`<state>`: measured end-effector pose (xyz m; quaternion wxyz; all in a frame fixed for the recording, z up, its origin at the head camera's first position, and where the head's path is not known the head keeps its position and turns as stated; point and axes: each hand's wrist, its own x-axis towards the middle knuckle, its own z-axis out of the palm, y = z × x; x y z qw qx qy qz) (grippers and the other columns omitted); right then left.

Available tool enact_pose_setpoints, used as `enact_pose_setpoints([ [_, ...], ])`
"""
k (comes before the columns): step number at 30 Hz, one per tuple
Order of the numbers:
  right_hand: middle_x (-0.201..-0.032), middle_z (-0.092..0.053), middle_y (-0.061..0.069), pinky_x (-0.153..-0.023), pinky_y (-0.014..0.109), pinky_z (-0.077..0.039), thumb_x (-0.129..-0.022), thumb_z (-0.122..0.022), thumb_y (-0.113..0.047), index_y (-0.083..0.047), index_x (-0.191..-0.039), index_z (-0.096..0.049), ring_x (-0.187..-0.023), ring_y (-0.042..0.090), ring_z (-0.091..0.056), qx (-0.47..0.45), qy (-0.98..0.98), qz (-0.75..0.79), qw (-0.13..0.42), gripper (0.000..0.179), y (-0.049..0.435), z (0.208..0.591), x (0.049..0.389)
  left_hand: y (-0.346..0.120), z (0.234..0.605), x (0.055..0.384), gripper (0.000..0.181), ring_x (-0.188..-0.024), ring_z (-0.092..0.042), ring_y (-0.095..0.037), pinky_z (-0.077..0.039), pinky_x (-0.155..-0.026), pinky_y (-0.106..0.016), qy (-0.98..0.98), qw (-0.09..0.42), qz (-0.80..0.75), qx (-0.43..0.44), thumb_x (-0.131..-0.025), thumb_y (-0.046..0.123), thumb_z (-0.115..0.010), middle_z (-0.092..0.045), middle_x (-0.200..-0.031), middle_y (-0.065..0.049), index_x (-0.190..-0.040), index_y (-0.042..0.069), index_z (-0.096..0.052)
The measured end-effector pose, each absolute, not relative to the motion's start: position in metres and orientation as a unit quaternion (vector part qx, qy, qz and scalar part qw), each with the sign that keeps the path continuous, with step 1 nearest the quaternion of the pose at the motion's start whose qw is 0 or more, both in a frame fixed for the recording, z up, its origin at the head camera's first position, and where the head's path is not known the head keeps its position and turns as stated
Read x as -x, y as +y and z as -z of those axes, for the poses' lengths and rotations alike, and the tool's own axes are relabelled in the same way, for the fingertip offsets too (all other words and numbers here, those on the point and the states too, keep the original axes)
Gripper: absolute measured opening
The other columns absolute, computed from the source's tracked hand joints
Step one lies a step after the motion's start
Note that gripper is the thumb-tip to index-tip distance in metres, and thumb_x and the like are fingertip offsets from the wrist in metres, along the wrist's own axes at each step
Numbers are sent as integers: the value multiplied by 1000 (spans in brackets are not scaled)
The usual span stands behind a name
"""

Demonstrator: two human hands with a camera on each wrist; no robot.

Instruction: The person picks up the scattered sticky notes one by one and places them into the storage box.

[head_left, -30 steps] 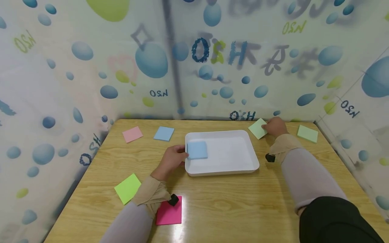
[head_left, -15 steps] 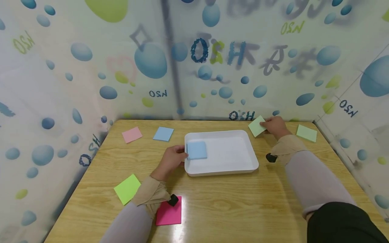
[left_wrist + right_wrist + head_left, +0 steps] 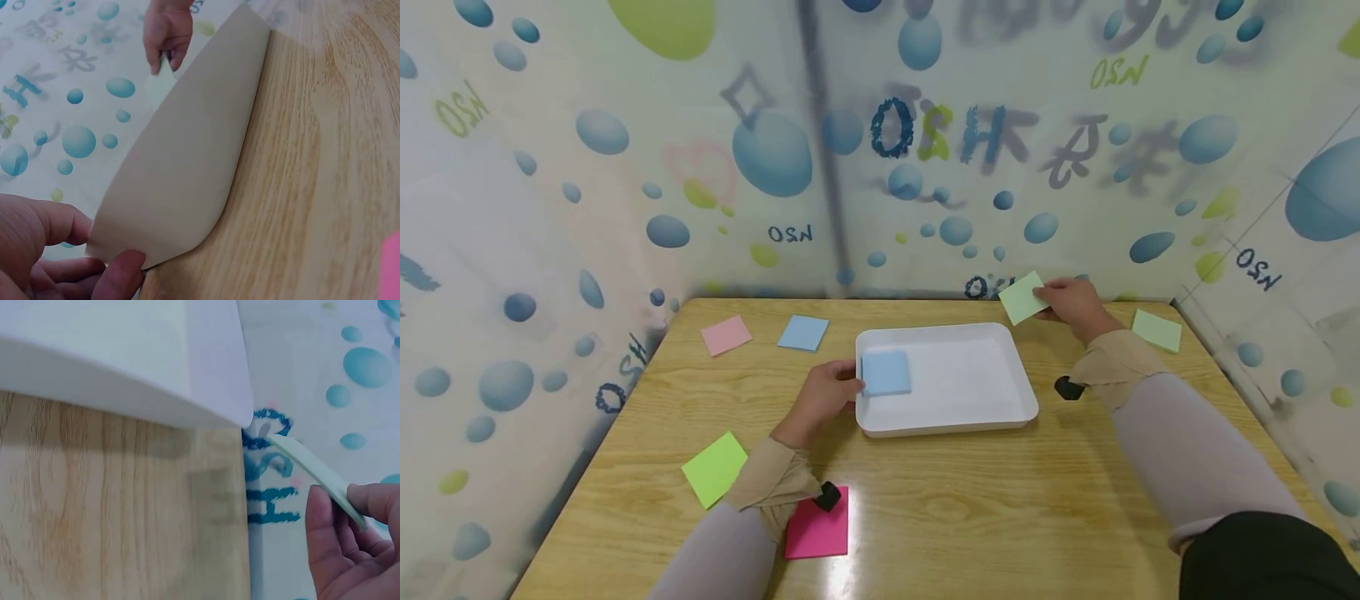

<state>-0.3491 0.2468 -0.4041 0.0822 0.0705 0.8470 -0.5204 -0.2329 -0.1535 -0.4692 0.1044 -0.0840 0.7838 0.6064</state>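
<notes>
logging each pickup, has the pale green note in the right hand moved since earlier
Yes, up and slightly left in the head view: the pale green note now covers part of the low wall lettering it cleared earlier.

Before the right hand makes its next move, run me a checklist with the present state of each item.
1. Right hand has hold of a pale green sticky-note pad: ok, pinched between thumb and fingers.
2. Left hand on the white tray: ok, it grips the left end.
3. Space in the tray: ok, the floor to the right of the light blue sticky-note pad is bare.
4. Held pad over the tray floor: not ok, it is out by the back right corner.
5. Held pad's sticky edge located: cannot tell.
</notes>
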Motion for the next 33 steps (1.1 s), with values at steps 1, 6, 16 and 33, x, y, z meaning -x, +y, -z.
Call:
enact_pose_setpoints([
  [1, -145, -47, 28, -87, 23, -61, -109, -53, -28, 11, -150, -41, -75, -2, -63, -68, 844, 525, 83, 58, 244, 402, 349, -154, 469, 233, 45, -110, -68, -28, -62, -77, -34, 784, 104, -606, 83, -98, 9, -66, -66, -136, -20, -142, 0, -60],
  [6, -143, -49, 23, -84, 18, -59, -109, -53, -29, 9, -150, -42, -81, -1, -64, -47, 831, 547, 92, 57, 228, 395, 347, -154, 470, 232, 45, -109, -68, -28, -62, -76, -34, 783, 102, -608, 80, -98, 8, -65, -66, -136, -21, -142, 0, -60],
  [16, -140, -49, 18, -80, 17, -58, -107, -57, -24, 7, -147, -47, -90, 10, -65, -30, 808, 573, 137, 51, 176, 393, 339, -155, 471, 233, 45, -112, -68, -29, -63, -79, -35, 782, 104, -610, 80, -98, 8, -65, -65, -137, -21, -142, 0, -60],
  [33, -128, -58, 16, -88, 30, -62, -104, -63, -15, 3, -128, -60, -104, 23, -66, -10, 802, 564, 198, 31, 114, 418, 318, -155, 470, 234, 45, -112, -68, -28, -63, -80, -35, 786, 108, -603, 87, -98, 10, -66, -66, -137, -19, -142, 1, -61],
])
